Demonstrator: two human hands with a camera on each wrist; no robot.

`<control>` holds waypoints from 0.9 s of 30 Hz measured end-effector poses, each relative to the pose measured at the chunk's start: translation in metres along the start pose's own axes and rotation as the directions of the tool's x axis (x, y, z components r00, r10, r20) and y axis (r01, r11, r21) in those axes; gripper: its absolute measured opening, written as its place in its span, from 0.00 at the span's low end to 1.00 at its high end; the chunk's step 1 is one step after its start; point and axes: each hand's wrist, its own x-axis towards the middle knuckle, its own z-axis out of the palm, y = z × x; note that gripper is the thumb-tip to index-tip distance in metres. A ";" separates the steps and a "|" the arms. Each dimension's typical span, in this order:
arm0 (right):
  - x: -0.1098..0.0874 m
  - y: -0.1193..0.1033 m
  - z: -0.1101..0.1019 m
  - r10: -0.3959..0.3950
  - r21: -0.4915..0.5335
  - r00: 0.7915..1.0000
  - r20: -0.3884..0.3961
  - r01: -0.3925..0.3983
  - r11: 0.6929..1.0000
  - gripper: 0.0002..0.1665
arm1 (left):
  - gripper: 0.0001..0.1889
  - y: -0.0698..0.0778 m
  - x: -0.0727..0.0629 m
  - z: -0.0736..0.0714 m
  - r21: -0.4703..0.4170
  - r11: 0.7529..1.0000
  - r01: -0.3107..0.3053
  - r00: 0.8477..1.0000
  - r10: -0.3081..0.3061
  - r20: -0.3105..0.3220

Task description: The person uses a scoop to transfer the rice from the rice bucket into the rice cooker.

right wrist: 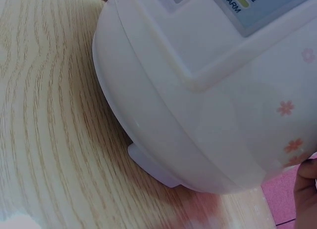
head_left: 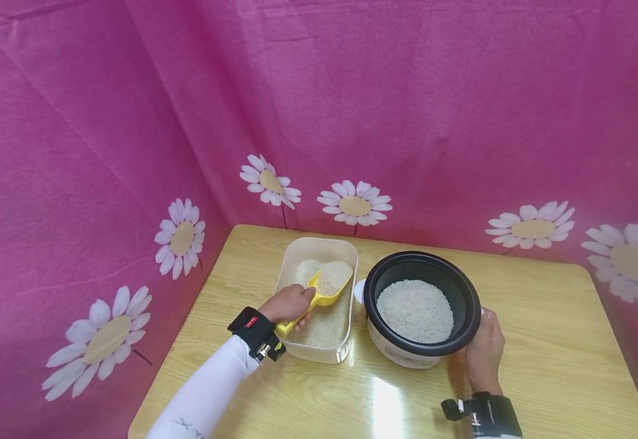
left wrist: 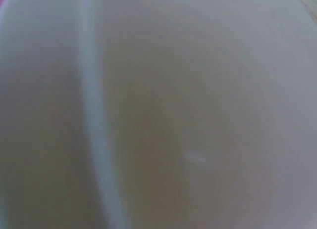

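Observation:
In the head view my left hand [head_left: 288,303] grips the handle of a yellow scoop [head_left: 326,300] heaped with rice [head_left: 335,276]. The scoop is over a pale rectangular container [head_left: 352,332], which has more rice inside. To its right stands a white rice cooker [head_left: 401,355] with a black inner pot [head_left: 451,279] holding a mound of rice [head_left: 415,311]. My right hand [head_left: 485,350] holds the cooker by its right-side handle, mostly hidden behind the fingers. The right wrist view shows the cooker's body [right wrist: 213,125] close up, with a finger touching its side.
The container and cooker stand close together on a wooden table [head_left: 549,341]. Behind and to the left hangs a pink cloth [head_left: 407,122] with daisies. Blurred, pale container wall [left wrist: 223,90] fills the left wrist view.

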 end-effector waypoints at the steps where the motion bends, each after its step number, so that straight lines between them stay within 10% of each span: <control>1: 0.000 0.000 0.000 -0.004 -0.007 1.000 0.000 0.004 1.000 0.30 | 0.24 0.000 -0.001 0.000 -0.003 1.000 0.002 1.000 -0.002 0.001; 27: 0.001 0.001 0.000 -0.009 0.000 1.000 -0.014 0.009 1.000 0.28 | 0.26 -0.004 -0.021 -0.002 0.008 0.997 -0.075 0.993 0.076 -0.086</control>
